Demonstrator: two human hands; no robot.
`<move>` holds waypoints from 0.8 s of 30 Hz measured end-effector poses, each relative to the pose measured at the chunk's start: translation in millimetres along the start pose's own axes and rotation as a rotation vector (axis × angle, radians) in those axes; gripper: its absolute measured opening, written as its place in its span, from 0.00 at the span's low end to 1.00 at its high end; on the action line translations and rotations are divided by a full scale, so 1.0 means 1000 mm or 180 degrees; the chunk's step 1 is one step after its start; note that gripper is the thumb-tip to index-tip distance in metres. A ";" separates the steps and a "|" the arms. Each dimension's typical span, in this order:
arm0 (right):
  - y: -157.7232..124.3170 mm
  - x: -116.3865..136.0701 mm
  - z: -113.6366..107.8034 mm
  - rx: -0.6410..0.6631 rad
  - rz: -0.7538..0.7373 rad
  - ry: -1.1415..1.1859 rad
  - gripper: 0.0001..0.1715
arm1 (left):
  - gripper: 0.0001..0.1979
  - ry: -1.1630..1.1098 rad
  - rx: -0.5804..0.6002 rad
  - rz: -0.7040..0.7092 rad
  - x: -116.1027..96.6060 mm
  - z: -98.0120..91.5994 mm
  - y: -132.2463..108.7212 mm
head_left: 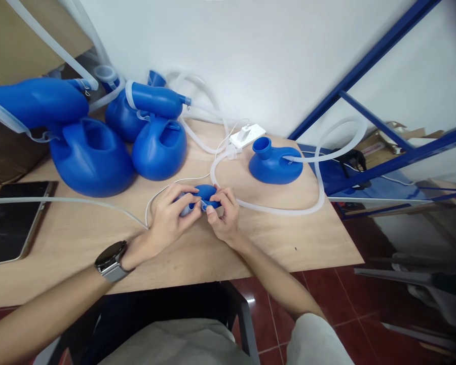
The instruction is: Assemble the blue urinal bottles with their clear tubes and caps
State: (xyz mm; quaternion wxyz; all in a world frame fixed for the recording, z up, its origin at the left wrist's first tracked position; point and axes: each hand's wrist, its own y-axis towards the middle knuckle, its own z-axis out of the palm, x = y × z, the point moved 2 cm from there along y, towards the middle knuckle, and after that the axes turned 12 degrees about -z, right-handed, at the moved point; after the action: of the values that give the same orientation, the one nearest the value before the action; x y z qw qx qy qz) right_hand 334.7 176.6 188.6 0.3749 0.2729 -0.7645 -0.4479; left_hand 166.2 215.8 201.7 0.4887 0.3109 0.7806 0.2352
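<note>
Both hands are together over the front middle of the table, on a small rounded blue plastic piece (206, 191) with a narrow spout facing me. My left hand (171, 208), with a watch on its wrist, pinches the left side. Something translucent shows under its fingers. My right hand (224, 212) grips the right side, thumb pressed near the spout. The fingers cover much of the piece. Beyond my right hand, a blue urinal bottle (275, 165) lies with a clear hose (289, 210) joined to its narrow end by a wire clip.
Blue urinal bottles (93, 162) stand at the left, with blue tubular parts (157, 100) and hoses on top. A dark tablet-like device (15, 218) lies at left. A white power strip (248, 136) sits by the wall. A blue metal frame (368, 116) rises beyond the table's right edge.
</note>
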 end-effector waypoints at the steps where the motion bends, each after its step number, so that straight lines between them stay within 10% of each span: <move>1: 0.001 0.000 0.000 0.0003 0.0033 0.0017 0.03 | 0.02 -0.0006 -0.0006 0.0009 0.000 0.000 0.001; 24: -0.004 -0.011 0.002 0.0260 -0.0094 -0.0281 0.04 | 0.02 -0.0508 0.0962 0.0079 0.021 -0.009 0.013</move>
State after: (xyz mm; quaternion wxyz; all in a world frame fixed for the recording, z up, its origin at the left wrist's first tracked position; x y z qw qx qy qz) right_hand 339.6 183.5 180.7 0.3227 0.2792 -0.7938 -0.4333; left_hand 154.3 239.3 200.8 0.4939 0.4081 0.7618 0.0958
